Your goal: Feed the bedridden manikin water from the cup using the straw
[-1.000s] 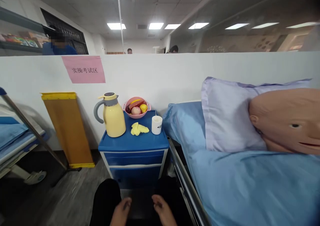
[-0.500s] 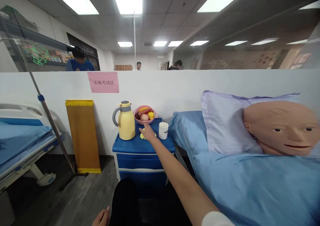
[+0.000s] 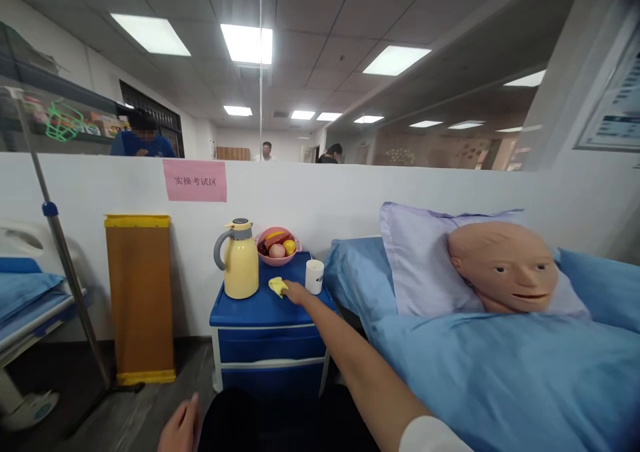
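My right hand (image 3: 295,294) reaches over the blue top of the bedside cabinet (image 3: 260,311). Its fingers are closed on a crumpled yellow cloth (image 3: 277,286), just above or on the surface; I cannot tell which. Right of that hand stands a white cup (image 3: 314,277). A yellow thermos jug (image 3: 241,265) with a grey handle is on the left of the top. Behind the cloth sits a pink bowl (image 3: 278,261) of fruit. Low at the left, my left hand (image 3: 180,429) hangs by my leg, loosely open and holding nothing visible; the frame edge cuts it off.
A mannequin's head (image 3: 505,265) lies on a lilac pillow (image 3: 415,265) in the blue-covered bed at right. To the left are a brown board (image 3: 140,299) with yellow ends, a metal pole (image 3: 65,259) and another bed. People show beyond the glass.
The yellow cloth, earlier lying under my right hand, is now bunched in its fingers. That hand has drawn slightly nearer to me. My view has tilted up and turned to the right.
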`<state>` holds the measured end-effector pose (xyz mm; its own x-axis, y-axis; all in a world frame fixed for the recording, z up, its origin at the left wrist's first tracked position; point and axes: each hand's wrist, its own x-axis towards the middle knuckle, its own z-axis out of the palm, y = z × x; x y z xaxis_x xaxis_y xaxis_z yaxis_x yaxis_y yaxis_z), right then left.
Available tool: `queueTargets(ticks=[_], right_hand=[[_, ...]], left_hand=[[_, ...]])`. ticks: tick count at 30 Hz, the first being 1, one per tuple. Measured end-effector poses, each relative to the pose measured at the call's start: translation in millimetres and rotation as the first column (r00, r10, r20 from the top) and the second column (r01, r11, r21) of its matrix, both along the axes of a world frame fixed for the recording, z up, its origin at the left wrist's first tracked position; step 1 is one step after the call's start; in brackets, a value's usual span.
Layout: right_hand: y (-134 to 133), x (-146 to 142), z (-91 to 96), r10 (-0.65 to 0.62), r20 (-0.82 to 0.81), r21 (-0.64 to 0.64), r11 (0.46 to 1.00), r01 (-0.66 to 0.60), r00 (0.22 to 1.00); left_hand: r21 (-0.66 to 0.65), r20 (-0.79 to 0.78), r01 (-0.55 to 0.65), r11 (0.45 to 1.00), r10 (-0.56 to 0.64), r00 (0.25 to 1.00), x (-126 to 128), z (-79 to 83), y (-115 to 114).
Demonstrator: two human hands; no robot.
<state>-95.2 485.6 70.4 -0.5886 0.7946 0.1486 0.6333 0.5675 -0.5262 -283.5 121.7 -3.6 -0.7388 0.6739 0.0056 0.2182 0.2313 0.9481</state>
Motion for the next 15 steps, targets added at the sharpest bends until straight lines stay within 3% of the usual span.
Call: queueTargets(ticks=[3, 5, 8, 12, 15], right_hand=[[-9.4, 3.5, -8.1, 0.048, -0.122, 0.003, 0.999, -0.048, 0.991], [-21.5, 9.8, -13.0, 0.072, -0.225, 0.030, 0.997, -0.067, 0.972], [-34.8, 35.0, -10.7, 0.054, -0.402, 0.094, 0.995, -0.018, 0.914], [-19.9, 81.4, 4.2, -0.142, -0.670, 0.104, 0.954, 0.281, 0.729], [9.5, 91.6, 6.3, -0.273, -0.779, 0.014, 0.893, 0.451, 0.565]], left_hand=[[0.095, -0.023, 0.128, 0.987, -0.127, 0.992, 9.5, 30.7, 51.0], [0.133, -0.095, 0.241, 0.961, -0.229, 0.969, 19.5, 51.3, 95.7], [0.138, -0.180, 0.315, 0.939, -0.289, 0.940, 34.9, 71.6, 162.9], [0.085, -0.332, 0.418, 0.905, -0.370, 0.868, 52.7, 77.3, 238.4], [-0.024, -0.459, 0.453, 0.891, -0.412, 0.787, 70.0, 69.8, 283.8]])
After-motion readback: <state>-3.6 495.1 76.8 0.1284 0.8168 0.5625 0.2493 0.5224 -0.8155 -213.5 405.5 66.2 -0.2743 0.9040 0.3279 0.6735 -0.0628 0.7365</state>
